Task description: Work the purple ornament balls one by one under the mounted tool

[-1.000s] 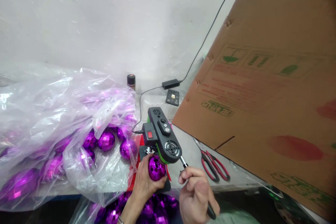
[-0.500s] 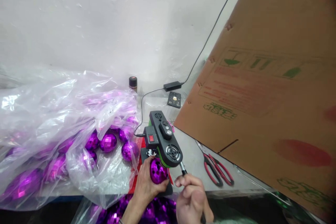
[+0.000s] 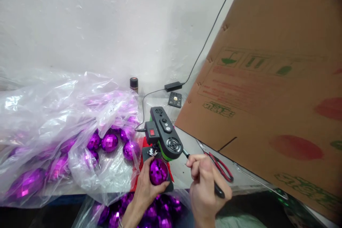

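Observation:
My left hand [image 3: 145, 183] is closed around a shiny purple faceted ball [image 3: 158, 171], thumb below and fingers along its left side. The ball sits over the dark base of a small black and green bench machine [image 3: 169, 131], close to the front of its rounded head. My right hand [image 3: 207, 185] wraps round the machine's lever [image 3: 219, 189], a metal rod with a black grip whose end sticks out past the palm. A switch box [image 3: 152, 132] with a red rocker is on the machine's left side. Whatever tool is under the head is hidden.
Clear plastic sheeting [image 3: 53, 103] covers many purple balls [image 3: 109, 143] at left; more lie in a bag [image 3: 160, 217] below the table edge. Right are red-handled scissors [image 3: 223, 168] and a large cardboard box [image 3: 267, 89]. Behind are a power adapter [image 3: 173, 86] and dark-capped bottle [image 3: 134, 84].
My right hand has moved up and right with the lever, and more of its black grip shows. The ball has turned slightly in my left hand. The view has shifted a little.

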`<state>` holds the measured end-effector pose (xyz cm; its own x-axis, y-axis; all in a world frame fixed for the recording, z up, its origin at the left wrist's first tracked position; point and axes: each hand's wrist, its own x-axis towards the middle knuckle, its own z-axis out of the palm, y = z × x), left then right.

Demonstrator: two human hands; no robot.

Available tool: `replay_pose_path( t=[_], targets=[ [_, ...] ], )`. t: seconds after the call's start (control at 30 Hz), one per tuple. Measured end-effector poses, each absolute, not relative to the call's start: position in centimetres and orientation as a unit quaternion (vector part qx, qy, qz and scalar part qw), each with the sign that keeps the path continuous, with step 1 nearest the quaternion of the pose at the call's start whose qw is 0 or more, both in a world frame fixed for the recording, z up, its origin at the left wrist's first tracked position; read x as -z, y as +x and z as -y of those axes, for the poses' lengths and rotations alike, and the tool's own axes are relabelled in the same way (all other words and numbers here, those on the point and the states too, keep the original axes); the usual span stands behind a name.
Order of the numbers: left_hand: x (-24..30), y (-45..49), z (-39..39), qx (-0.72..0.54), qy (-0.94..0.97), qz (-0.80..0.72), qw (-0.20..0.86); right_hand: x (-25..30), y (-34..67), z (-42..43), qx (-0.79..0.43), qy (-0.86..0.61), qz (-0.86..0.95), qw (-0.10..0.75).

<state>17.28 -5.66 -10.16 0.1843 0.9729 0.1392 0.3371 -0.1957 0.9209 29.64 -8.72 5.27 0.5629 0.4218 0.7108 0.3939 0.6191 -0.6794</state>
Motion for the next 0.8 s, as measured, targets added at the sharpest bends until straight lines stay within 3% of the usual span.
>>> replay_pose_path(
  t=[0.2, 0.37, 0.43, 0.5, 0.6, 0.8],
  targets=[
    [15.3, 13.7, 13.9, -0.449, 0.721, -0.465, 0.248, -4.2, 29.5, 8.7, 0.000, -0.433, 0.466, 0.771],
    [10.6, 10.9, 9.2, -0.513, 0.647, -0.535, 0.178, -2.9, 29.0, 9.2, -0.015, -0.441, 0.438, 0.783],
    [7.0, 10.0, 4.2, -0.476, 0.612, -0.599, 0.198, -2.9, 28.9, 9.2, -0.020, -0.442, 0.432, 0.785],
    [3.9, 9.4, -0.6, -0.339, 0.620, -0.659, 0.259, -3.0, 28.8, 9.3, -0.027, -0.446, 0.430, 0.784],
    [1.6, 9.4, -5.2, -0.258, 0.624, -0.667, 0.315, -2.9, 28.8, 9.4, -0.041, -0.457, 0.426, 0.780],
    [2.3, 9.9, -4.9, -0.253, 0.603, -0.598, 0.463, -2.6, 29.1, 9.9, -0.049, -0.457, 0.438, 0.773]
  ],
)
